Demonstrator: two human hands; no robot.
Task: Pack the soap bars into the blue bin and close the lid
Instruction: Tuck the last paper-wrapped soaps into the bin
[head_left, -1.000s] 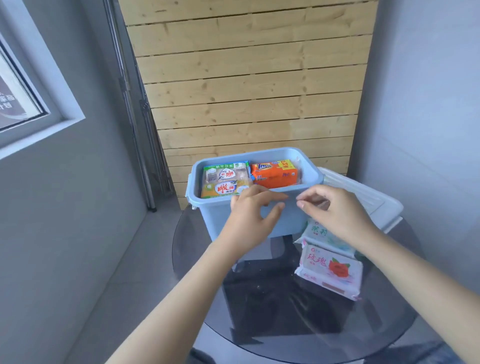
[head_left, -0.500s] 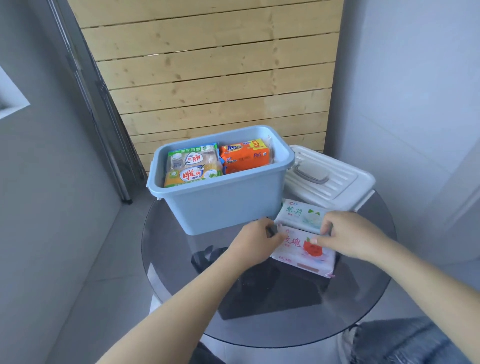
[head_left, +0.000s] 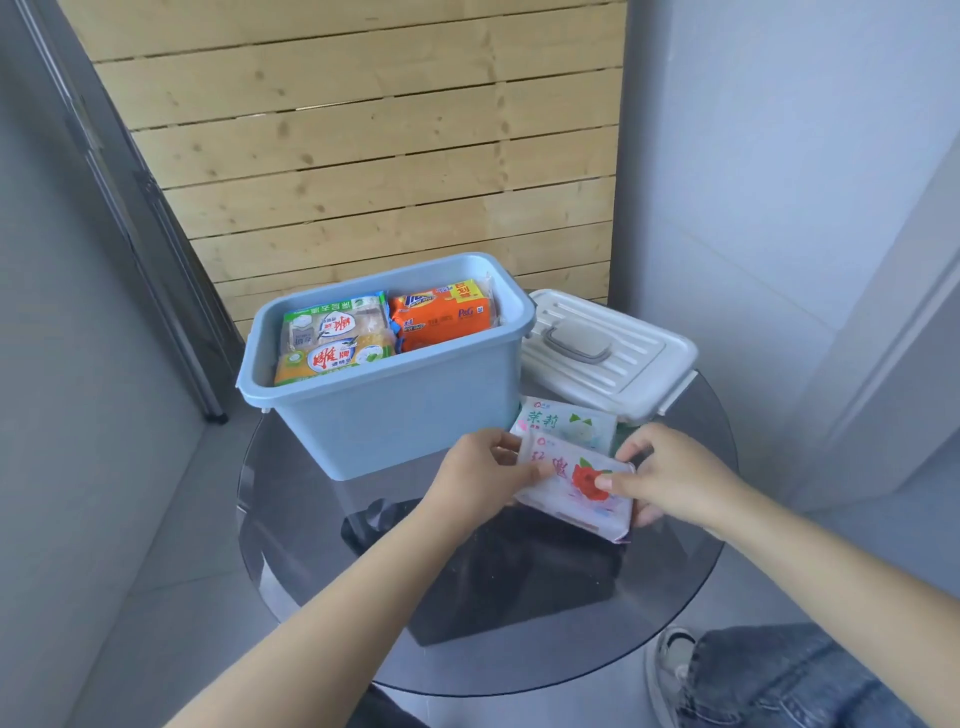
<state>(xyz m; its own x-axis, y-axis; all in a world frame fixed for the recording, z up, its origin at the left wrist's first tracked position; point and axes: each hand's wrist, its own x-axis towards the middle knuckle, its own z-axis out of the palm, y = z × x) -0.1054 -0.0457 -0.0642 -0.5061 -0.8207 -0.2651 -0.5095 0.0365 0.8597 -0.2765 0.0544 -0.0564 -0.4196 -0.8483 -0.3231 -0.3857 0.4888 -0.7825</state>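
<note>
The blue bin (head_left: 410, 405) stands open on the round glass table (head_left: 322, 545). Inside it lie a green and yellow soap pack (head_left: 332, 343) and an orange soap pack (head_left: 441, 317). Its white lid (head_left: 602, 358) with a grey handle lies flat to the bin's right. In front of the lid sits a green jasmine soap bar (head_left: 566, 423). A pink rose soap bar (head_left: 576, 486) is tilted up off the glass: my left hand (head_left: 483, 473) grips its left end and my right hand (head_left: 670, 475) pinches its right end.
A wooden slat wall (head_left: 363, 156) stands behind the table, with grey walls on both sides. A dark table base (head_left: 498, 577) shows through the glass. A knee in jeans (head_left: 779, 680) and a shoe are at the lower right.
Both hands dropped from the bin's front rim to the pink rose soap bar and took hold of it, lifting it off the glass. The camera tilted downward.
</note>
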